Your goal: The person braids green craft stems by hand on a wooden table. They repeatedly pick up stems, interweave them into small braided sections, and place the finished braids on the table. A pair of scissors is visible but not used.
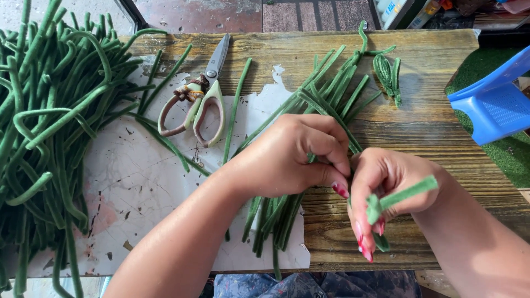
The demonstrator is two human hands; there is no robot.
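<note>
far left, a heap of green fuzzy stems point(49, 127) spilling over a worn white sheet point(138, 182). next, scissors point(196, 102) lying shut on the sheet. mid-table, a bundle of cut stems point(326, 94) under the left hand point(292, 157), fingers curled together, thumb pressed down. right hand point(386, 185) pinched shut on a bent green stem point(400, 196). far right, a blue plastic stool point(494, 102).

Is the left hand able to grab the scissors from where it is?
Probably yes. The scissors lie uncovered on the white sheet, just up and left of the left hand, with only a few loose green stems between them. That hand would first have to drop its stem.
</note>
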